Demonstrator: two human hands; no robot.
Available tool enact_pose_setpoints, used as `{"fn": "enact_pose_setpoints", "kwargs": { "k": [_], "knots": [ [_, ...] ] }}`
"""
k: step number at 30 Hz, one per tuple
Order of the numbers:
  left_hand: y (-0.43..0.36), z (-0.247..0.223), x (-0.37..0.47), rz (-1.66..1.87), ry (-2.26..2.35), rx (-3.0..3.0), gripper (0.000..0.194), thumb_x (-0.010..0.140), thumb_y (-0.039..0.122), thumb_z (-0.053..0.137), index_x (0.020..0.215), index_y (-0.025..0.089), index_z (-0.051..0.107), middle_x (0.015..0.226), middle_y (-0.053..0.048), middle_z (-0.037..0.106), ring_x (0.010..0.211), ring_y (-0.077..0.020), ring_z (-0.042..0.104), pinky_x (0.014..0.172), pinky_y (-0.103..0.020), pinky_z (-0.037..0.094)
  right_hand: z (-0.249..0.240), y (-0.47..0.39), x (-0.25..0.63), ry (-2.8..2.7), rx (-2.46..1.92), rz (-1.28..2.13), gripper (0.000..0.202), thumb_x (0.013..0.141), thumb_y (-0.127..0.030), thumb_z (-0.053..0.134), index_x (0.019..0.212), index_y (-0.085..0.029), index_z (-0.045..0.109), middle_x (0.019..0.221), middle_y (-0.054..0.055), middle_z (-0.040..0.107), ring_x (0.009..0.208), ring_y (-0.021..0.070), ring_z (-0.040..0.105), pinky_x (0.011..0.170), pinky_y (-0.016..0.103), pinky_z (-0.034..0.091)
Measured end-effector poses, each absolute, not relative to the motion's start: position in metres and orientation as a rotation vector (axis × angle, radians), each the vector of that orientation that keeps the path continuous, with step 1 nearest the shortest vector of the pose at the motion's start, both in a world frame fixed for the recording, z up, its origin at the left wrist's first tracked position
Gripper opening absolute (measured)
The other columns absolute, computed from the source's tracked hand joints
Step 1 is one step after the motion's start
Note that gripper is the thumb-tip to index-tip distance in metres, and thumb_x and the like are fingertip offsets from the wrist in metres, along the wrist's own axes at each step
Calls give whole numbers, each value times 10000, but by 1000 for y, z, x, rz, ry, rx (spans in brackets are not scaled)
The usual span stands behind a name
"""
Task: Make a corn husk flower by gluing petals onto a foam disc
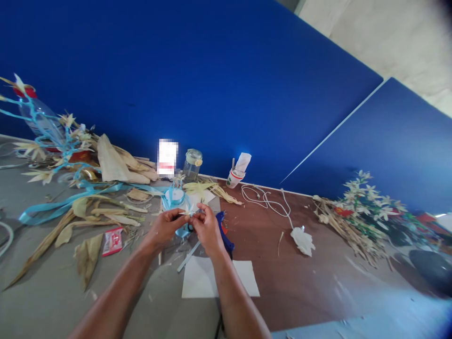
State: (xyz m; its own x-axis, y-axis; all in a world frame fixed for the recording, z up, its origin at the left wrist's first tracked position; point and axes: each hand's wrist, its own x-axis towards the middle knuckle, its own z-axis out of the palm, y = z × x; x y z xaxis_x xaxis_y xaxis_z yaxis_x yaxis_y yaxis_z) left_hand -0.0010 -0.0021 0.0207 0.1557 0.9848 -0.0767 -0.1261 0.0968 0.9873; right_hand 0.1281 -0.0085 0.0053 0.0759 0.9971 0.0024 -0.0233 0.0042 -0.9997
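My left hand (166, 229) and my right hand (207, 230) meet above the table, fingertips closed together around a small pale corn-husk flower (188, 212). Its lower part is hidden by my fingers. Just behind it stands a roll of light blue ribbon (173, 200). A blue hot glue gun (226, 233) lies right beside my right hand, partly covered by it. Under my right forearm is a white sheet of paper (197, 278). A thin grey strip (189, 257) lies between my wrists.
Dried corn husks (88, 256) and a red packet (113, 241) spread leftward. Flowers on blue-wrapped stems (67, 146) stand by a plastic bottle (42, 115). Behind are a glass jar (191, 165), a cup (235, 179) and a white cable (270, 202); white flowers (367, 197) lie right.
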Motion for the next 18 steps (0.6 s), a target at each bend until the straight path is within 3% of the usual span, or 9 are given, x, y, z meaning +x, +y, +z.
{"fn": "enact_pose_setpoints", "kwargs": {
  "k": [5, 10, 13, 18],
  "knots": [
    [-2, 18, -1, 1111, 1044, 1193, 316, 605, 458, 692, 664, 150, 655, 626, -5, 610, 600, -130, 497, 599, -246, 390, 4, -8, 128, -1164, -1210, 1156, 468, 678, -217, 629, 1117, -153, 480, 640, -40, 587, 528, 90, 508, 473, 187, 371],
    [-3, 17, -3, 1114, 1056, 1208, 292, 637, 433, 681, 660, 145, 634, 598, 12, 558, 572, -111, 454, 558, -232, 344, 21, -9, 147, -1325, -1261, 1124, 462, 654, -209, 640, 1095, -162, 512, 767, -14, 593, 533, 79, 492, 483, 197, 379],
    [-3, 16, -6, 1111, 1043, 1181, 296, 648, 431, 678, 672, 140, 626, 592, 18, 533, 557, -101, 429, 540, -226, 322, 39, -19, 172, -1473, -1361, 932, 394, 681, -232, 624, 1064, -170, 556, 827, 4, 593, 561, 89, 504, 573, 243, 424],
    [-1, 12, -6, 1113, 1035, 1175, 284, 650, 416, 676, 640, 141, 610, 568, 31, 489, 543, -90, 390, 525, -220, 298, 49, -48, 211, -1771, -1812, 593, 344, 737, -278, 595, 1068, -184, 595, 938, 67, 613, 784, 182, 573, 739, 323, 430]
  ]
}}
